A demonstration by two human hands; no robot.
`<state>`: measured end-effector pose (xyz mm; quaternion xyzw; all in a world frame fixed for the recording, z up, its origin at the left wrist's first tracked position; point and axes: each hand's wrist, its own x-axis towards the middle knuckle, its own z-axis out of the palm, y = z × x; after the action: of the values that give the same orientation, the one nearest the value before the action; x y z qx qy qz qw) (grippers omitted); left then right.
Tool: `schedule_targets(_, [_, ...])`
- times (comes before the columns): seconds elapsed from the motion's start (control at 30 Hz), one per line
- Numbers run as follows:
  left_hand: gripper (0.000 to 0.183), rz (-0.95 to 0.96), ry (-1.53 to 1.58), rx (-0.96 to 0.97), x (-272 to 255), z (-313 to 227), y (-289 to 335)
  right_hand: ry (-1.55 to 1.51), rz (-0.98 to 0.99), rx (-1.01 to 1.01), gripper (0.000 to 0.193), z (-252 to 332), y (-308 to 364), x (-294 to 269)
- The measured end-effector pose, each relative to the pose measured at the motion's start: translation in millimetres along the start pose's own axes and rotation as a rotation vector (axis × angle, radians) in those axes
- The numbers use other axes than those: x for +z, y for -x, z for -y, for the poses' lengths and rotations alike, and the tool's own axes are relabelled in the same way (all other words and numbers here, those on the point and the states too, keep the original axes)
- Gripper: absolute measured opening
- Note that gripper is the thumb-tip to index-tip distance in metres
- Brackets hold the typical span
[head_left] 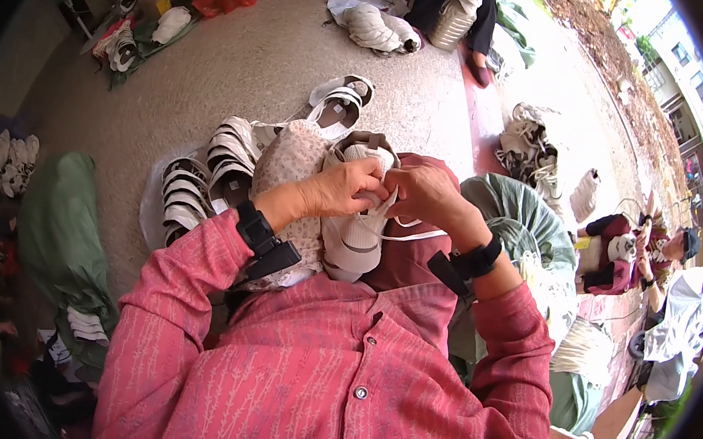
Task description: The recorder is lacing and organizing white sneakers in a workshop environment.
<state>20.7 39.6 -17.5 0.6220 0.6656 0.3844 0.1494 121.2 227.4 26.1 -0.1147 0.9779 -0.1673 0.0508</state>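
Note:
A white and beige shoe [351, 249] lies lengthwise across my lap, its brown-lined opening pointing away from me. My left hand [341, 189] is closed over the shoe's left side and middle, fingers curled. From the other side my right hand [431, 193] meets it, thumb and fingers pinched at the lacing edge. A white shoelace [417, 237] trails from beneath the right hand across my right thigh. The fingertips partly hide the eyelets and the lace between them. A floral cloth [290, 160] covers my left thigh under the shoe.
Nested white shoes [232, 155] stand in rows at my left, with another shoe [340, 106] ahead. A green sack [66, 236] sits farther left. Bundled laces [583, 348] and a green bag [528, 206] are at my right. Other people [616, 251] sit at right and ahead.

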Motion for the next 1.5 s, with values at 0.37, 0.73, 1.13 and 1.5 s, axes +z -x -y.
schedule_targets(0.37, [0.017, -0.090, 0.152, -0.037, 4, 6, 3, -0.035, -0.208, -0.236, 0.027, -6, -2, 2])
schedule_targets(0.73, [0.005, -0.032, 0.110, -0.029, -11, 3, -13, -0.230, -0.050, -0.241, 0.033, -10, -6, -8])
schedule_targets(1.13, [0.022, -1.355, -0.593, -0.687, -262, 114, 162, -0.249, -0.195, -0.208, 0.036, -18, -8, 26])
schedule_targets(1.5, [0.018, -0.279, -0.086, -0.143, -16, -43, 69, -0.634, -0.212, -0.080, 0.027, -20, 0, 29])
